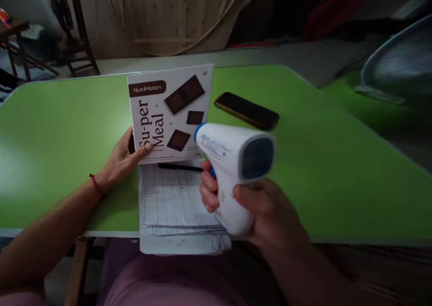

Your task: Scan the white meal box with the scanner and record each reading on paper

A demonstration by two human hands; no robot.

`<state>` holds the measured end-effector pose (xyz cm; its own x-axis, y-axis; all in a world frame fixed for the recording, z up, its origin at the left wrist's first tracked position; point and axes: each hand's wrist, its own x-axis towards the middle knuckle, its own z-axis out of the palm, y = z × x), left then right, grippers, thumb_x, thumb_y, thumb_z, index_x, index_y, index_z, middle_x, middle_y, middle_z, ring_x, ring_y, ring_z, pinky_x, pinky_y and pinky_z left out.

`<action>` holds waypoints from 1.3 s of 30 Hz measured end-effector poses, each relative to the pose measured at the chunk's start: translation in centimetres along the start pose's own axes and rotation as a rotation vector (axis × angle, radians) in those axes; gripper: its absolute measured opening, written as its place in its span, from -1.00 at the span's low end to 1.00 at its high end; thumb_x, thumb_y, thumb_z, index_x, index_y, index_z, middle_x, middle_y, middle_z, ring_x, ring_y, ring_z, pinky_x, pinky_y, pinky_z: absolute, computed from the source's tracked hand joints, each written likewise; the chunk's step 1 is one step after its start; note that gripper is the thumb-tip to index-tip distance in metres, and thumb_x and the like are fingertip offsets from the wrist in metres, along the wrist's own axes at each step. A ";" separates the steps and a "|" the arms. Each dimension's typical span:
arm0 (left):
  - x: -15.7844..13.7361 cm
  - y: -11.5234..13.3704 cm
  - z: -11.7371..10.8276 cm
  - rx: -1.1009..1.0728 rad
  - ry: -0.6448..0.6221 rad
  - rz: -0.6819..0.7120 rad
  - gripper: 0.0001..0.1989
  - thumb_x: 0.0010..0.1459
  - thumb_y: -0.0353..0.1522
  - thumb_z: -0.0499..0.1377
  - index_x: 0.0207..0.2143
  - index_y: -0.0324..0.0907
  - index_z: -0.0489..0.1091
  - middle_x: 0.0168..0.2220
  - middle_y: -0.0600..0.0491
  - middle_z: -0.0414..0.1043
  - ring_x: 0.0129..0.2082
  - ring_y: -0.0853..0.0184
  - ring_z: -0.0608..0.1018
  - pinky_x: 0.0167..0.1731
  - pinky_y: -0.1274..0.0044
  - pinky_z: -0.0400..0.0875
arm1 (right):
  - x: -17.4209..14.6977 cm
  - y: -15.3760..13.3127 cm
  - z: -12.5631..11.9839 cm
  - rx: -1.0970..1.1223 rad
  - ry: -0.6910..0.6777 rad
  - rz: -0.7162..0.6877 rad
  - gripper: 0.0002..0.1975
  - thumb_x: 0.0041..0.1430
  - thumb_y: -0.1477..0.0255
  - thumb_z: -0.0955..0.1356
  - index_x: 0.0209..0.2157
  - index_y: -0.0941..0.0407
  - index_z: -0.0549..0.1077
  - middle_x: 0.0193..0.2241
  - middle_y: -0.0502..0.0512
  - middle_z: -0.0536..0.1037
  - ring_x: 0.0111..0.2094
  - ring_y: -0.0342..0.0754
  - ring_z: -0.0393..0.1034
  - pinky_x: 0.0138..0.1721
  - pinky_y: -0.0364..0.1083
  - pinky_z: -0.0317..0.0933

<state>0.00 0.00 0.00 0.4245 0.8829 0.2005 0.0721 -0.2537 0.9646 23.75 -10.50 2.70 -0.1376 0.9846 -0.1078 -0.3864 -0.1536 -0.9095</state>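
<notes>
Between the table's [313,171] near and far edges, the left hand [122,159] is clamping a box [168,117], thumb near its lower left corner; the right hand [268,213] is wrapping its fingers around a thermometer gun [229,162].

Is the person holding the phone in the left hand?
No, the phone lies on the green table, while the left hand holds the white NutriMotion package.

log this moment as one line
left hand: holds box upright | right hand: grips thermometer, nose toward box | table: phone, papers, pen
</notes>
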 end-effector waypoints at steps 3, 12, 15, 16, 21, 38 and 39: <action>0.2 -0.1 0.0 0.025 -0.001 0.031 -0.50 0.25 -0.04 0.33 0.04 -0.19 0.39 0.15 -0.16 0.49 0.14 0.00 0.55 0.15 0.15 0.52 | 0.4 1.7 1.4 0.067 0.076 0.031 -0.51 -0.16 0.05 0.58 -0.28 0.08 0.54 -0.52 -0.06 0.40 -0.61 -0.21 0.22 -0.60 -0.15 0.15; 0.2 -0.5 -0.6 0.087 -0.034 0.041 -0.46 0.26 -0.01 0.30 0.11 -0.18 0.39 0.17 -0.16 0.48 0.15 -0.02 0.54 0.09 0.19 0.56 | 2.0 4.8 1.8 -0.002 0.126 0.017 -0.61 -0.06 0.12 0.56 -0.36 0.09 0.47 -0.52 -0.04 0.41 -0.53 -0.17 0.25 -0.51 -0.13 0.16; 0.2 -0.6 -0.6 0.078 -0.028 0.043 -0.49 0.26 -0.02 0.30 0.06 -0.17 0.41 0.16 -0.15 0.47 0.14 0.00 0.54 0.07 0.22 0.57 | 2.0 4.9 2.1 -0.002 0.130 0.022 -0.58 -0.09 0.09 0.55 -0.37 0.09 0.46 -0.53 -0.05 0.40 -0.54 -0.17 0.24 -0.53 -0.12 0.13; 0.1 -0.6 -0.6 0.079 -0.022 0.045 -0.51 0.26 -0.02 0.30 0.05 -0.17 0.41 0.15 -0.15 0.48 0.14 0.00 0.54 0.07 0.23 0.57 | 1.9 4.9 2.3 -0.009 0.132 0.025 -0.58 -0.09 0.09 0.55 -0.36 0.08 0.46 -0.53 -0.05 0.40 -0.55 -0.16 0.23 -0.53 -0.12 0.13; 0.0 -0.7 -0.6 0.087 -0.021 0.051 -0.48 0.24 0.02 0.30 0.02 -0.18 0.41 0.14 -0.15 0.48 0.11 0.00 0.56 0.09 0.19 0.54 | 1.8 4.8 2.6 -0.042 0.163 -0.002 -0.56 -0.07 0.06 0.54 -0.32 0.08 0.45 -0.53 -0.04 0.40 -0.56 -0.16 0.22 -0.55 -0.11 0.13; 0.3 -0.8 -0.7 0.103 -0.052 0.042 -0.46 0.24 0.01 0.31 0.08 -0.16 0.39 0.16 -0.14 0.48 0.13 -0.01 0.55 0.15 0.13 0.52 | 1.8 5.0 2.2 -0.051 0.118 -0.026 -0.55 0.03 0.01 0.51 -0.28 0.07 0.45 -0.51 -0.04 0.41 -0.53 -0.14 0.27 -0.53 -0.10 0.20; 0.3 -0.8 -0.7 0.100 -0.053 0.041 -0.46 0.24 0.01 0.31 0.07 -0.16 0.39 0.16 -0.14 0.48 0.13 -0.01 0.55 0.15 0.14 0.52 | 1.8 5.1 2.1 -0.060 0.115 -0.031 -0.55 0.04 0.01 0.51 -0.27 0.07 0.45 -0.50 -0.03 0.42 -0.52 -0.13 0.27 -0.52 -0.09 0.21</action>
<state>-0.57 0.79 -0.62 0.4761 0.8494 0.2279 0.1422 -0.3301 0.9332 19.59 -9.68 -1.28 -0.0198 0.9924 -0.1215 -0.3329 -0.1212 -0.9351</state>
